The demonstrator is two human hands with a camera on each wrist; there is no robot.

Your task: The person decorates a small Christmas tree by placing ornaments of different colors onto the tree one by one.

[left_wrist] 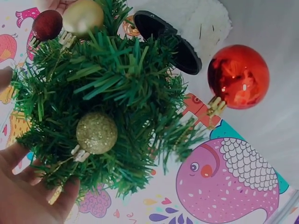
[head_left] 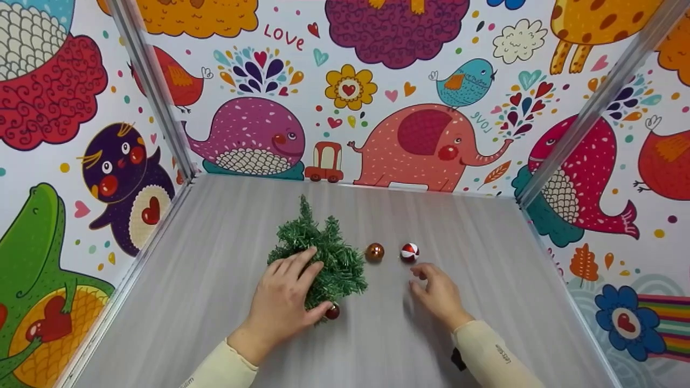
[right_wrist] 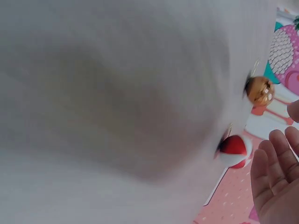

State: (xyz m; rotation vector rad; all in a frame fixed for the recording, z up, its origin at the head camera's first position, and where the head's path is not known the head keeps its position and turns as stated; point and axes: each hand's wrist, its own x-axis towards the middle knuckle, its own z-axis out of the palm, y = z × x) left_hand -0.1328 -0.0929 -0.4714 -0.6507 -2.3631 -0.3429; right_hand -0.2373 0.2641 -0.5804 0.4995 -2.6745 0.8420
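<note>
A small green artificial Christmas tree (head_left: 342,264) stands mid-table, and my left hand (head_left: 285,291) grips its near left side with fingers among the branches. By that thumb a dark red bauble (head_left: 333,310) peeks out. The left wrist view shows a glittery gold bauble (left_wrist: 96,133), a shiny red bauble (left_wrist: 238,77) and a pale gold bauble (left_wrist: 83,17) on the tree, above its white base (left_wrist: 208,28). To the right, a red-and-white bauble (head_left: 409,253) lies just beyond the fingertips of my right hand (head_left: 439,293), which is loosely bent, holding nothing.
A copper bauble (head_left: 374,252) lies on the grey wood-grain table (head_left: 215,237) between the tree and the red-and-white bauble. Cartoon-printed panels (head_left: 334,134) wall the table at the back and both sides, with metal posts (head_left: 156,91) at the corners.
</note>
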